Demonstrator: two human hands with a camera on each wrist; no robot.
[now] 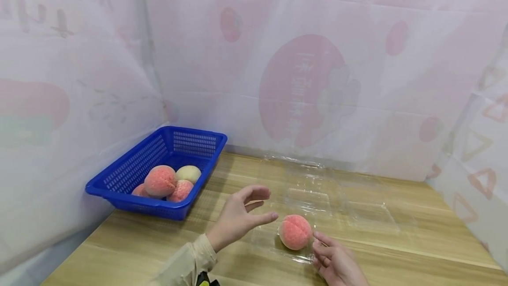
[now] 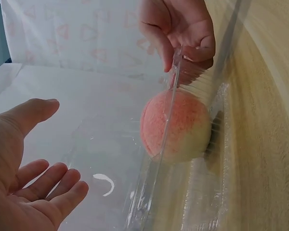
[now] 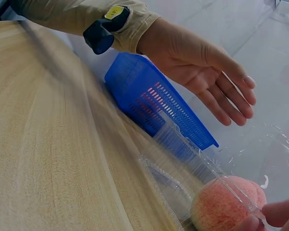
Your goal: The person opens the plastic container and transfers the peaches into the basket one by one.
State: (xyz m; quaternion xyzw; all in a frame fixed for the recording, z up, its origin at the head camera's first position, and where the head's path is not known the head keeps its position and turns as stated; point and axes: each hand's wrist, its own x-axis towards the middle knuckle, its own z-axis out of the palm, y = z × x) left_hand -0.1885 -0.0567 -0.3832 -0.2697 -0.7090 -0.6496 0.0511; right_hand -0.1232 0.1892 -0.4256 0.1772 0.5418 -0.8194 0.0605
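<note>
A pink and cream peach point(image 1: 295, 232) sits inside a see-through plastic clamshell box point(image 1: 303, 258) on the table. My right hand point(image 1: 336, 260) pinches the box's right rim between thumb and fingers, close beside the peach; in the left wrist view the clear rim point(image 2: 166, 120) runs up into that grip. My left hand point(image 1: 237, 219) hovers to the left of the peach, fingers spread and curved, with nothing in it. The right wrist view shows the same left hand point(image 3: 197, 67) above the box, apart from the peach point(image 3: 226, 204).
At the left stands a blue perforated basket point(image 1: 216, 144) with several peaches point(image 1: 160, 181), one of them pale. More clear plastic boxes point(image 1: 307, 197) lie behind the peach and to its right on the wooden table point(image 1: 436, 250). Printed cloth walls point(image 1: 198, 56) enclose the back and sides.
</note>
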